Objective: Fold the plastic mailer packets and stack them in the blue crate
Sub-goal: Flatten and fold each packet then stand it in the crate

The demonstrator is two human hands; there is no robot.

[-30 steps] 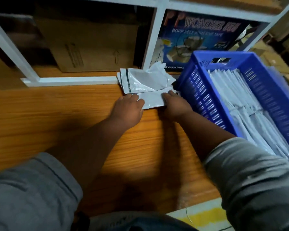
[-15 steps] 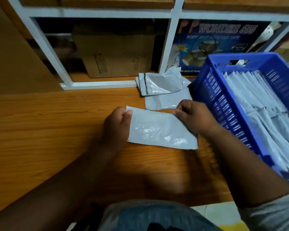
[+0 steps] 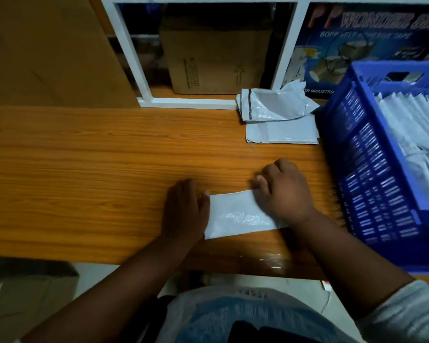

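Now a white mailer packet (image 3: 238, 215) is pressed flat on the wooden table (image 3: 84, 169), its left end held down by the left hand (image 3: 183, 209) with straight fingers and its right end gripped by the curled fingers of the right hand (image 3: 285, 191).

The dark blue carton (image 3: 367, 43) on the shelf behind the worktop's far edge reads "WONDER" in large letters, "BOPP SELF ADHESIVE TAPE" beneath and "INDUSTRIAL" at its bottom, while the brown cardboard box (image 3: 216, 63) beside it bears an upward arrow and blurred print.
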